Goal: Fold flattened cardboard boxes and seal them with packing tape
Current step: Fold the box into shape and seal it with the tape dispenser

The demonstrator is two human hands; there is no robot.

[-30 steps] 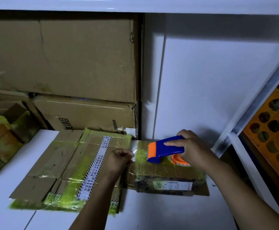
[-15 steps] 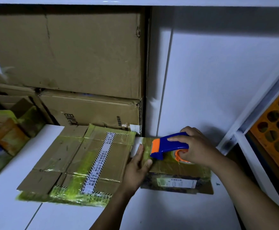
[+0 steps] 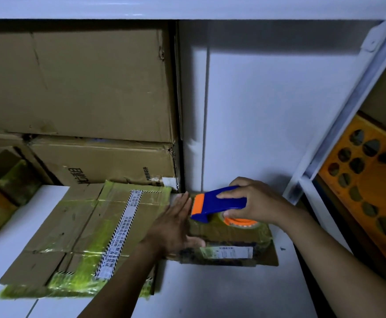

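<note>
head view, left hand: we saw the left hand (image 3: 173, 228) laid flat, fingers straight and close together, pressing down on the left end of the small box (image 3: 233, 235)
head view, right hand: the right hand (image 3: 253, 203) was wrapped round the blue tape dispenser (image 3: 219, 203), fingers curled over its top; the thumb was hidden from us
dispenser: it sat on top of the small box, orange blade end pointing left, just beside the left hand's fingers, with the tape roll (image 3: 240, 222) and its orange core under the right palm
small box: it lay on the white table (image 3: 210, 292) up against the wall (image 3: 267, 111), shiny tape over the top, a white label (image 3: 228, 251) on the side facing us
flattened cardboard: a flat box (image 3: 77, 226) lay just left of it, touching or tucked under, we honestly couldn't tell; yellow-green tape and a white printed strip (image 3: 121, 228) ran across it
back left: two big brown cartons (image 3: 84, 88) were stacked one on the other
right edge: an orange crate (image 3: 366, 184) with round holes
</note>
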